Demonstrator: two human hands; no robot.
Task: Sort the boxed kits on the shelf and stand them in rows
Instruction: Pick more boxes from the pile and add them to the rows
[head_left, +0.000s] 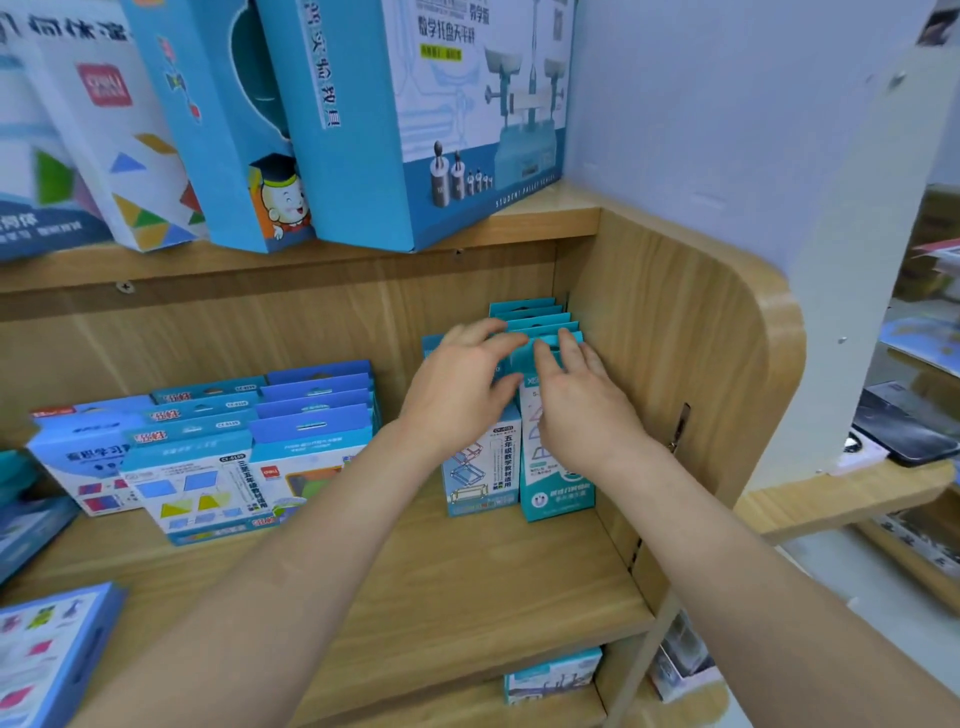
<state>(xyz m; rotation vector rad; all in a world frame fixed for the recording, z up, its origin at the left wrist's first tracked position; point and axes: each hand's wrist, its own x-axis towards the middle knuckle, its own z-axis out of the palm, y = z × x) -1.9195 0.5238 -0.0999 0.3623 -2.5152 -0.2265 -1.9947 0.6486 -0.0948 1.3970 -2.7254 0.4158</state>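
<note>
A row of several teal boxed kits (535, 317) stands upright against the right wall of the wooden shelf (467, 582). Beside its front box (556, 488) stands a blue kit box (480, 467). My left hand (457, 384) rests on the tops of the blue box and the teal row, fingers spread. My right hand (576, 400) lies over the front teal box with its fingers on the hang tabs. Neither hand clearly grips a box. To the left stand two more rows of blue kits (311, 415) and white-and-blue kits (202, 478).
Large blue boxes (415, 114) stand on the upper shelf. The shelf's curved side panel (727, 364) closes the right end. More flat kits lie at the far left (47, 654). A lower shelf holds another teal box (550, 675).
</note>
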